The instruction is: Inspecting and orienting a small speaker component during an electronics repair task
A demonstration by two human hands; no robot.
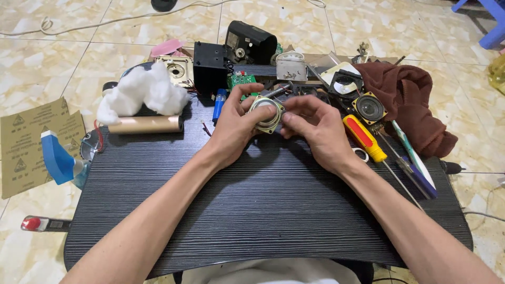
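Note:
My left hand [234, 123] grips a small round speaker driver [267, 113] with a square metal frame, held just above the dark wood-grain table [263, 210]. Its thumb and fingers wrap the frame's left side. My right hand [315, 126] pinches the driver's right edge with thumb and forefinger. Both forearms reach in from the bottom of the view.
A red-and-yellow screwdriver [365, 138] and more tools lie to the right beside a brown cloth [410, 100]. Another small speaker [369, 108], a green circuit board [241, 80], black housings [210, 66], white stuffing [144, 92], a tan roll [147, 124] and a blue cylinder [219, 104] crowd the far edge. Sandpaper sheets [37, 142] lie on the tiled floor.

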